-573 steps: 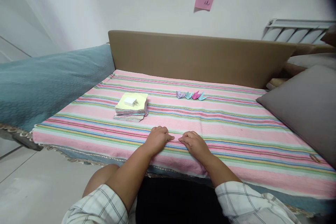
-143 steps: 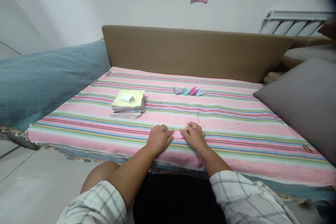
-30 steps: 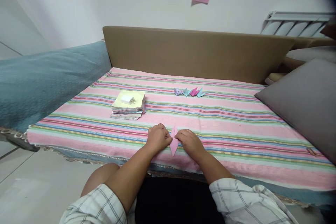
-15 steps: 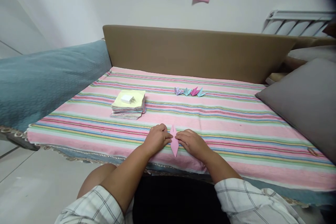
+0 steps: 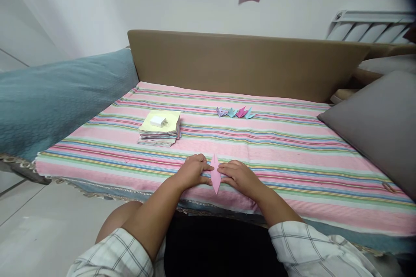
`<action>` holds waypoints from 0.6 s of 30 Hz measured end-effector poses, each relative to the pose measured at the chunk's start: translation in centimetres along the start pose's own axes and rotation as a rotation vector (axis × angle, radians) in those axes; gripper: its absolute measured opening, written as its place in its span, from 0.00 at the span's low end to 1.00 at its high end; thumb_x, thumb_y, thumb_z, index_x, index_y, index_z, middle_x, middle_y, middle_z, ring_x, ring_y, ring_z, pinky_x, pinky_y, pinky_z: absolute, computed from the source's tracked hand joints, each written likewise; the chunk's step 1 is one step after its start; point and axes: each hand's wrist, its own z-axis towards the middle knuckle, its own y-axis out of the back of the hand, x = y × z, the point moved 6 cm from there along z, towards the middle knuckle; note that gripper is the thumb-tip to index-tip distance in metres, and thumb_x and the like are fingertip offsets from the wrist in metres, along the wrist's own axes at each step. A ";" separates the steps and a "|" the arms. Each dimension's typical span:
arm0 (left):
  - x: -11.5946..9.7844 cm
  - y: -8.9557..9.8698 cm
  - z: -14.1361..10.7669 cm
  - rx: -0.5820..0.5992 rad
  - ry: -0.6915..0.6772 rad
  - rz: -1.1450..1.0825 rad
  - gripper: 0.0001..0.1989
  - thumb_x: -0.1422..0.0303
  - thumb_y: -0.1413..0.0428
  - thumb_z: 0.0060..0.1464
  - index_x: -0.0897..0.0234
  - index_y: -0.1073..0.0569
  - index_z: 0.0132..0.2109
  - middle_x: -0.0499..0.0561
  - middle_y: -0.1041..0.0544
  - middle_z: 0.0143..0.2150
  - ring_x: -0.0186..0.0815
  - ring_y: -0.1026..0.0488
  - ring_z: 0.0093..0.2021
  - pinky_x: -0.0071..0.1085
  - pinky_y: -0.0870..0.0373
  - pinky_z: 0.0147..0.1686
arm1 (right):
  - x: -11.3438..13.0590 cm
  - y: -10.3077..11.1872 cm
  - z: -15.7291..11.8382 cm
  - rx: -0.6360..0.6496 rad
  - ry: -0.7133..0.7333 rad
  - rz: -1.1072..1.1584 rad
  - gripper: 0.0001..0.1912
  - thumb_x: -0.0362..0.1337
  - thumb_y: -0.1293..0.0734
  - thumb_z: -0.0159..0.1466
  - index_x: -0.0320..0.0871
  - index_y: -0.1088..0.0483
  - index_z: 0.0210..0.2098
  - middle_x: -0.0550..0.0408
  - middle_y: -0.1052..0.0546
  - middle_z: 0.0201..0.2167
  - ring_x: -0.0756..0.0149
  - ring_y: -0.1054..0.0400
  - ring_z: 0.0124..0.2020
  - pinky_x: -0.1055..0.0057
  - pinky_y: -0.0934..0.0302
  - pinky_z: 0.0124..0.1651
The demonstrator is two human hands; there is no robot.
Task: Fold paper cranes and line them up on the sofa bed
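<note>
A pink folded paper (image 5: 216,176), a long diamond with a slit in its upper half, lies on the striped cloth in front of me. My left hand (image 5: 194,171) grips its left edge, forefinger at the middle and thumb lower down. On the opposite edge, my right hand (image 5: 238,176) holds the paper in the same way. Farther back stands a row of several small folded paper cranes (image 5: 241,112) in purple, blue and pink. Left of my hands is a stack of square paper (image 5: 159,138), with a white plug adapter (image 5: 158,121) on top.
The striped cloth (image 5: 286,147) covers the seat, backed by a brown board (image 5: 227,62). A blue covered armrest (image 5: 65,95) rises at the left, and a grey cushion (image 5: 377,125) leans at the right. Near the right front lies a small brown loop (image 5: 388,188).
On both hands, the thumb has moved away from the forefinger and down along the paper's edge. The pink paper stays in nearly the same place.
</note>
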 end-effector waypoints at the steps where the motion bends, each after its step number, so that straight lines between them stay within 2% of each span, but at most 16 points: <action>1: 0.0 0.0 0.0 -0.002 0.002 -0.003 0.27 0.52 0.36 0.37 0.50 0.25 0.48 0.49 0.31 0.37 0.37 0.34 0.40 0.32 0.39 0.41 | 0.0 0.0 0.0 -0.003 -0.001 -0.002 0.17 0.47 0.39 0.64 0.48 0.29 0.49 0.52 0.25 0.47 0.61 0.33 0.47 0.61 0.39 0.49; 9: 0.2 -0.1 0.1 0.005 -0.001 -0.040 0.28 0.50 0.36 0.36 0.51 0.24 0.46 0.49 0.30 0.37 0.37 0.33 0.40 0.32 0.39 0.42 | 0.5 0.0 0.0 -0.052 -0.041 -0.079 0.15 0.42 0.43 0.67 0.47 0.28 0.46 0.52 0.24 0.44 0.63 0.33 0.45 0.63 0.40 0.46; 18: -0.2 0.1 -0.1 -0.079 -0.078 0.039 0.22 0.48 0.44 0.47 0.53 0.24 0.45 0.50 0.29 0.36 0.35 0.34 0.39 0.30 0.42 0.39 | 1.5 0.5 -0.2 -0.083 -0.043 -0.053 0.14 0.38 0.40 0.63 0.44 0.30 0.47 0.49 0.25 0.46 0.60 0.34 0.46 0.60 0.42 0.48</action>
